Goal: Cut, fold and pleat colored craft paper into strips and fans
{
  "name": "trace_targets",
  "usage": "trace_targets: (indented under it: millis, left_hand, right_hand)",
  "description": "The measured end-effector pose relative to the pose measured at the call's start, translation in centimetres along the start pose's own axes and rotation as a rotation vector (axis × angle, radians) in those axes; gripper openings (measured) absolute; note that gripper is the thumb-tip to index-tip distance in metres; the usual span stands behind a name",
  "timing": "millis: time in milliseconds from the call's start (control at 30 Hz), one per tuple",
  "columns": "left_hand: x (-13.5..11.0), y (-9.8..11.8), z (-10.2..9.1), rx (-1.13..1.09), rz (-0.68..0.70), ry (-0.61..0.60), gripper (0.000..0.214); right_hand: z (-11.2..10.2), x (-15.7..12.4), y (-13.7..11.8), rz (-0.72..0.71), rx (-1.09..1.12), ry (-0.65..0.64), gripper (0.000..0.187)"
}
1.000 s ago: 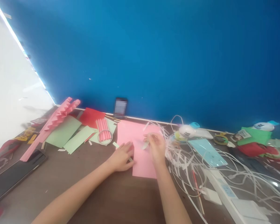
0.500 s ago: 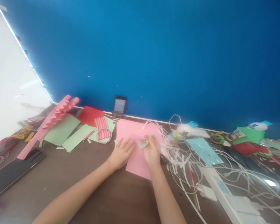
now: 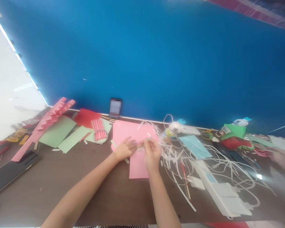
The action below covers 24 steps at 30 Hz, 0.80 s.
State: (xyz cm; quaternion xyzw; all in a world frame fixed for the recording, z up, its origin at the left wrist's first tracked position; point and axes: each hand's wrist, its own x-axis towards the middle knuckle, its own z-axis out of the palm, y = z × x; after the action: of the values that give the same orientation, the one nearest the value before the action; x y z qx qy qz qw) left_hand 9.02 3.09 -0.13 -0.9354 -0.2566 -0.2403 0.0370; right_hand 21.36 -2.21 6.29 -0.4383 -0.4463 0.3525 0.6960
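Note:
A pink paper sheet [image 3: 135,164] lies on the brown table [image 3: 90,190] in front of me. My left hand [image 3: 123,148] rests on the sheet's left part, fingers stretched toward the right. My right hand [image 3: 152,151] is over the sheet, its fingers pinched on a small pale strip of paper [image 3: 142,146] that meets my left fingertips. Both forearms reach in from the bottom edge.
Green sheets [image 3: 61,134], a red sheet [image 3: 86,117], pink pleated paper [image 3: 41,125] and pink rolled tubes [image 3: 98,129] lie at the left. White paper strips and cables [image 3: 180,158], a power strip [image 3: 218,190], a glue bottle [image 3: 180,127] and a light blue sheet [image 3: 194,146] crowd the right. Another person's hand [image 3: 279,155] shows at far right.
The view has shifted, showing more of the table's right side and another person's hand. My hands have come closer together, and my right fingers now pinch the strip by my left fingertips.

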Motion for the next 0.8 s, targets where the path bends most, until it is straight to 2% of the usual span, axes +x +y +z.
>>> trace_targets:
  millis: [67,167,267,400,600,700,800]
  left_hand:
    - [-0.4,-0.1,0.1,-0.001,-0.001,0.008,0.033]
    - [-1.4,0.0,0.3,0.01,-0.025,0.029,0.033]
    - [-2.0,0.1,0.3,0.026,-0.01,-0.018,0.04]
    - [-2.0,0.5,0.2,0.09,0.043,-0.121,0.049]
    - [-1.3,0.9,0.9,0.104,-0.021,-0.134,0.04]
    - [-0.7,1.0,0.9,0.037,-0.062,-0.137,0.035]
    - [-0.6,1.4,0.0,-0.227,-0.236,-0.093,0.034]
  right_hand:
    - [-0.1,0.5,0.1,-0.028,-0.032,0.058,0.017]
    - [-0.1,1.5,0.7,-0.01,0.032,0.176,0.024]
    - [0.0,2.5,1.4,0.032,0.04,0.201,0.027]
    - [0.9,3.1,1.5,0.03,-0.025,0.111,0.024]
    - [2.8,2.7,0.9,-0.036,-0.191,-0.092,0.018]
    - [3.4,1.7,0.9,-0.144,-0.321,-0.179,0.012]
    - [3.4,0.0,1.3,-0.344,-0.477,-0.257,0.011]
